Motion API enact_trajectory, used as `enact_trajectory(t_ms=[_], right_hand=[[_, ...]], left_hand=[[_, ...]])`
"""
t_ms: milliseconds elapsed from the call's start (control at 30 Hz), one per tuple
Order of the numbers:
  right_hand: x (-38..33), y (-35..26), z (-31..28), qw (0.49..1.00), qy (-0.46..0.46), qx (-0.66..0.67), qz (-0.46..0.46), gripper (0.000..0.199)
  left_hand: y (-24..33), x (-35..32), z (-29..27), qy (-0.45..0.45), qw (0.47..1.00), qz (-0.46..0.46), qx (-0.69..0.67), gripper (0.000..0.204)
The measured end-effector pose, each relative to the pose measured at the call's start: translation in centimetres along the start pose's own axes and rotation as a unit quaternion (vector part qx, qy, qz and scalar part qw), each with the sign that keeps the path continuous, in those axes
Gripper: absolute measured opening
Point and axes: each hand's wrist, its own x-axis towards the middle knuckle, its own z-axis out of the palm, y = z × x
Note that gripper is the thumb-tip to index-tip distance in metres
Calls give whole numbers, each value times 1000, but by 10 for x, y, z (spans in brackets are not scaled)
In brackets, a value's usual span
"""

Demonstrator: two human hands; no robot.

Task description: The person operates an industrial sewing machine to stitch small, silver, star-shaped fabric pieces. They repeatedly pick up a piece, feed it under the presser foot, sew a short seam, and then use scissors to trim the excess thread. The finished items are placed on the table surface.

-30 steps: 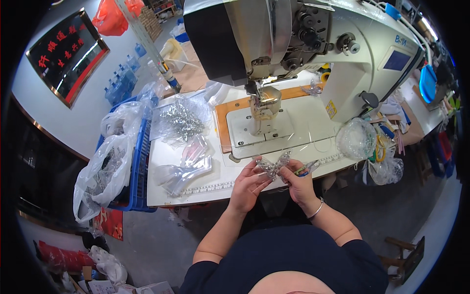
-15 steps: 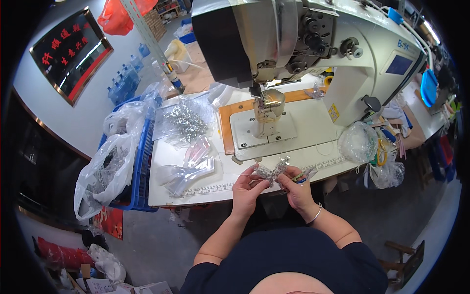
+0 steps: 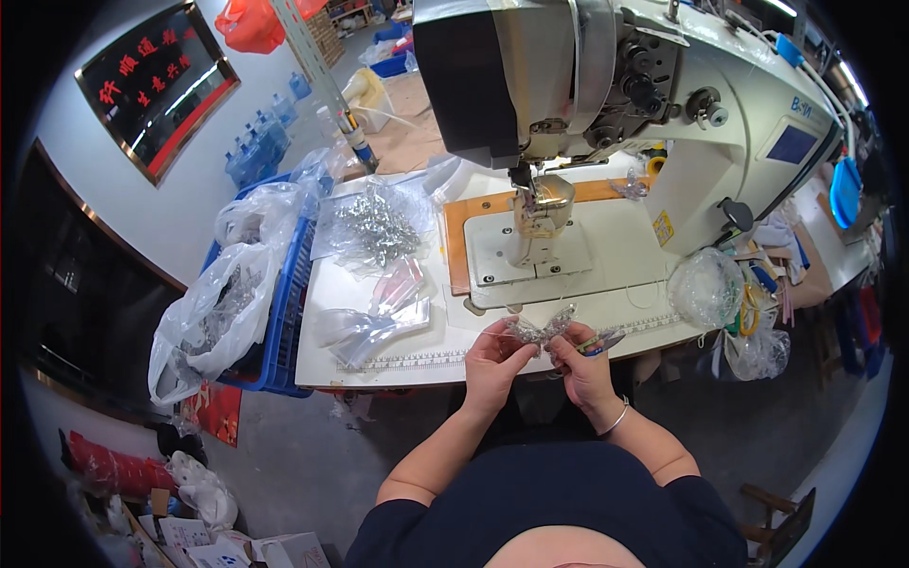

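A silvery, glittery bow (image 3: 547, 328) is held up between my two hands at the front edge of the sewing table. My left hand (image 3: 491, 367) pinches its left side between thumb and fingers. On the other side, my right hand (image 3: 583, 371) grips the bow near its middle and also keeps a small pair of thread snips (image 3: 601, 343) tucked in its fingers, blades pointing right. Behind the bow stands a white post-bed sewing machine (image 3: 554, 251). Clear and pinkish plastic film pieces (image 3: 374, 327) lie to the left of my hands.
A heap of silvery pieces (image 3: 379, 227) rests on plastic at the table's left. Beside it, a blue crate (image 3: 301, 284) holds white plastic bags (image 3: 218, 317). At the right are a clear bag (image 3: 708, 289) and yellow-handled scissors (image 3: 749, 310). A printed measuring tape (image 3: 407, 363) runs along the front edge.
The whole view has shifted, so the table and machine sit further right and slightly lower. Both hands still hold the bow, with little change in grip.
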Motion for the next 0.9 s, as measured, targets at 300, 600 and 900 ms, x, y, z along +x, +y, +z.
enact_trajectory(t_ms=[300,600,900], right_hand=[[2,-7,3,999,-3,-18,-51,24],[10,-42,19,762,3,-463,-453,28],[-3,-39,27,668,-113,-576,-457,46]], left_hand=[[2,13,-1,-27,999,-13,18,45],[-7,-14,18,-90,982,95,133,77],[-1,-5,10,-112,962,-73,-239,52]])
